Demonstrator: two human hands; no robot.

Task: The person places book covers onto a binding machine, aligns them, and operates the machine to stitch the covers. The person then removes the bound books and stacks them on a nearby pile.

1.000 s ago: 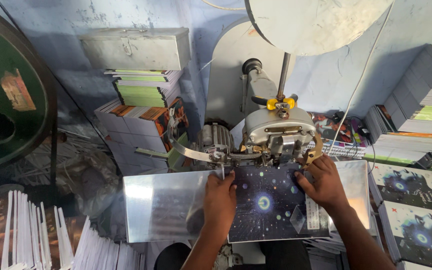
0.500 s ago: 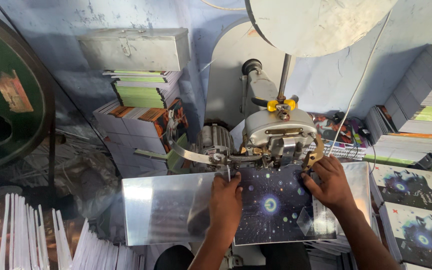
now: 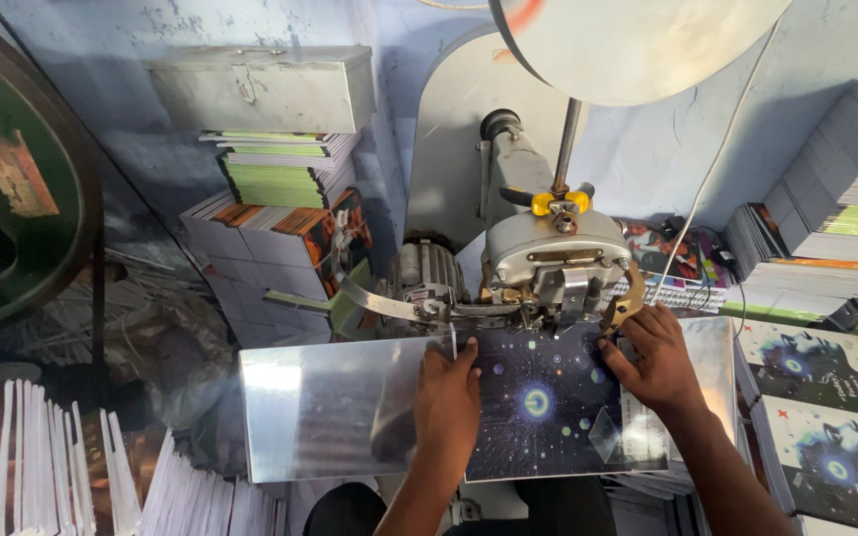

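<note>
Dark star-patterned booklet (image 3: pixel 548 407) lies flat on the shiny metal plate (image 3: pixel 335 407), far edge under the stitching machine head (image 3: pixel 556 253) | left hand (image 3: pixel 446 397) presses its left edge, fingers flat | right hand (image 3: pixel 655 359) pins the far-right corner, fingers spread | matching booklets (image 3: pixel 821 417) stacked just right of the plate.

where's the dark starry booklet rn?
In the head view, centre-low: the dark starry booklet lies flat on the shiny metal table, under the stitching machine head, pressed by the left hand and right hand.
</note>
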